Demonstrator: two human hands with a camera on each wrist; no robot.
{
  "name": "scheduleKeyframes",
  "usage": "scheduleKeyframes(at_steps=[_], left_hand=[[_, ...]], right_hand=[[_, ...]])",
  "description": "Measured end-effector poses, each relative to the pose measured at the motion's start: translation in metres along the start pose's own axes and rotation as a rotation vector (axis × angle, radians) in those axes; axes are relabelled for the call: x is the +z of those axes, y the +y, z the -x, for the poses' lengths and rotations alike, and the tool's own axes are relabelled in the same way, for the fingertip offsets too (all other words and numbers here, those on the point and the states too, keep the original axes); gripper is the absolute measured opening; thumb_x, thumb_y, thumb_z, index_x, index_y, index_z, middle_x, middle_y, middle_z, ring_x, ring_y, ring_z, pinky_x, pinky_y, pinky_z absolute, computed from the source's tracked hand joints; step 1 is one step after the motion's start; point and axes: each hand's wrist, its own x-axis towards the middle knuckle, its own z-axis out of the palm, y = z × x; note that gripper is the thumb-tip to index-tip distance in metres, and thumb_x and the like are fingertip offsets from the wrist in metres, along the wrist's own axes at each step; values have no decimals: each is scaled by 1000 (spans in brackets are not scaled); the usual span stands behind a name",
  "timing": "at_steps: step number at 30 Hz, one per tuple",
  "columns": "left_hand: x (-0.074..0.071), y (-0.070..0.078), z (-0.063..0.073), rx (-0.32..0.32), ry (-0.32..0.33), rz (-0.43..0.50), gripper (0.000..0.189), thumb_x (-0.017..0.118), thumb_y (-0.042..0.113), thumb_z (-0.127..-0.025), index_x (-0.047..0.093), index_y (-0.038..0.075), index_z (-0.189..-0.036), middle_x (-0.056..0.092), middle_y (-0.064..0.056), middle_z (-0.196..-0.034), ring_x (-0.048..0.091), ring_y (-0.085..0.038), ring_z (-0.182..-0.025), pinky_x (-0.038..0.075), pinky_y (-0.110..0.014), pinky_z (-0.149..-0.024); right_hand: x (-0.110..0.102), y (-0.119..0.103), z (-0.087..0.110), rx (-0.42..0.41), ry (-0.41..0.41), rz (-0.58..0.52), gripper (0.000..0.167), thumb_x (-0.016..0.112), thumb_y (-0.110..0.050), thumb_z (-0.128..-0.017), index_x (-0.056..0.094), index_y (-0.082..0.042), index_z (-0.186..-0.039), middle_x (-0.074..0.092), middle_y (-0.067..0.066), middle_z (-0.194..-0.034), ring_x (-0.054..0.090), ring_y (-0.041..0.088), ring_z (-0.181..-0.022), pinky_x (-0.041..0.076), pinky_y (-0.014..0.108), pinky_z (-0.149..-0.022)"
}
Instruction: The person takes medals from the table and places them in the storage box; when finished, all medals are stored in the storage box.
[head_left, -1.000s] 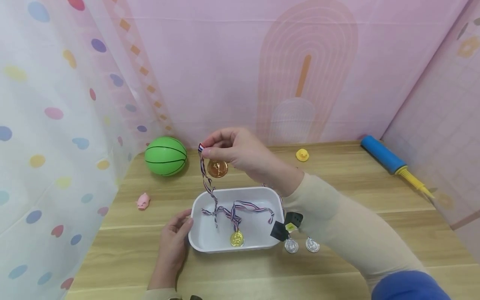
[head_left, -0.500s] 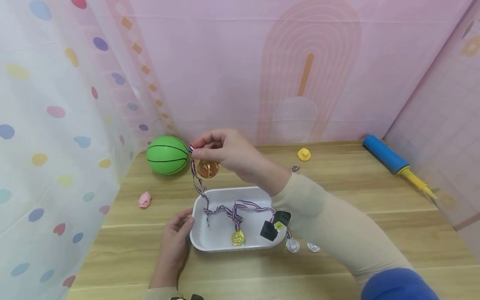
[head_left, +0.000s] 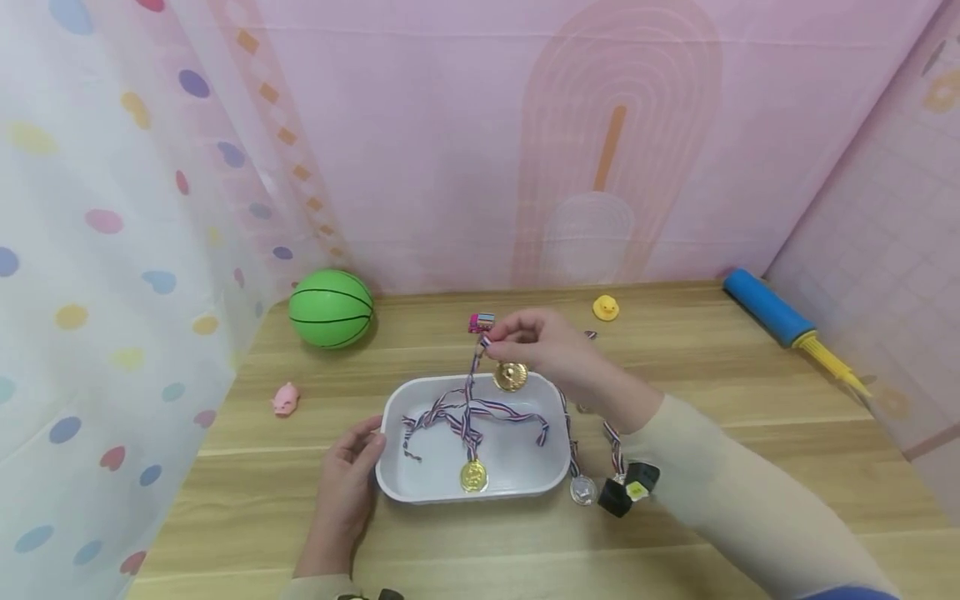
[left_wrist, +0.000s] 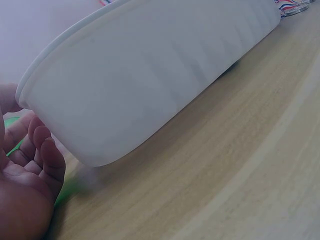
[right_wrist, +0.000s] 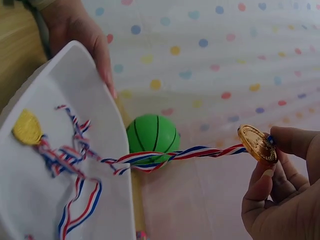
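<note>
My right hand (head_left: pixel 543 346) pinches the striped red, white and blue ribbon of a gold-coloured medal (head_left: pixel 511 376) just above its disc. The disc hangs over the back rim of the white plastic tub (head_left: pixel 551 479), and its twisted ribbon trails down into the tub. Inside, a yellow-gold medal (head_left: pixel 474 476) lies near the front wall with its ribbon bunched behind it. My left hand (head_left: pixel 348 471) holds the tub's left end, thumb at the rim; in the left wrist view its other fingers (left_wrist: pixel 50 155) curl beside the outer wall.
Silver medals, one a silver medal (head_left: pixel 582 490), lie right of the tub, partly hidden by the right wrist's black camera (head_left: pixel 628 489). Around stand a green ball (head_left: pixel 331 308), pink pig (head_left: pixel 285 399), toy truck (head_left: pixel 482 322), yellow duck (head_left: pixel 606 307) and blue pump (head_left: pixel 768 308).
After a small move left, my right hand has swung right and lower with the medal, trailing its ribbon across the tub. The toy truck has come into view. My left hand stays at the tub.
</note>
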Motion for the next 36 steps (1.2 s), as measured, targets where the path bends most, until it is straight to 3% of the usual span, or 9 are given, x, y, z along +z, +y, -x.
scheduleKeyframes(at_steps=[6, 13, 17, 22, 28, 36], left_hand=[[-1, 1, 2, -10, 9, 9, 37, 59, 6, -94, 50, -10, -127, 62, -4, -92, 59, -13, -87, 53, -22, -74], [-3, 3, 4, -7, 11, 12, 37, 59, 6, -94, 51, -11, -126, 62, -5, -92, 59, -13, -87, 53, -22, -74], [-4, 3, 4, 1, 19, 15, 36, 59, 5, -94, 51, -11, -125, 62, -7, -92, 59, -14, -86, 53, -22, -73], [-4, 4, 6, -2, 20, 12, 37, 60, 7, -94, 51, -11, -126, 62, -5, -92, 59, -13, -87, 52, -22, -74], [-5, 3, 5, 7, 18, -5, 36, 61, 8, -94, 53, -9, -125, 62, -3, -91, 59, -12, -86, 52, -21, -74], [-6, 0, 3, 14, 17, 6, 34, 62, 8, -93, 55, -8, -123, 62, -4, -92, 59, -13, -87, 53, -22, -74]], right_hand=[[-19, 24, 11, 58, 52, 10, 24, 74, -19, -84, 65, -9, -104, 68, 7, -98, 61, 21, -87, 50, 33, -77], [-24, 46, 23, 124, 88, 109, 21, 75, -19, -83, 65, -9, -99, 66, 5, -89, 54, 17, -72, 43, 25, -56], [-17, 60, 25, 151, 94, 54, 19, 74, -13, -84, 64, -5, -98, 65, 6, -83, 57, 15, -68, 49, 25, -60], [-4, 71, 28, 171, 45, 8, 14, 70, -9, -87, 63, -3, -97, 63, 8, -76, 59, 15, -63, 50, 27, -58], [12, 78, 30, 181, -11, -45, 19, 66, -5, -88, 60, 3, -105, 66, 12, -82, 60, 17, -66, 54, 30, -60], [34, 88, 20, 160, -60, -35, 16, 68, -5, -86, 61, 1, -99, 68, 6, -78, 59, 14, -68, 50, 28, -59]])
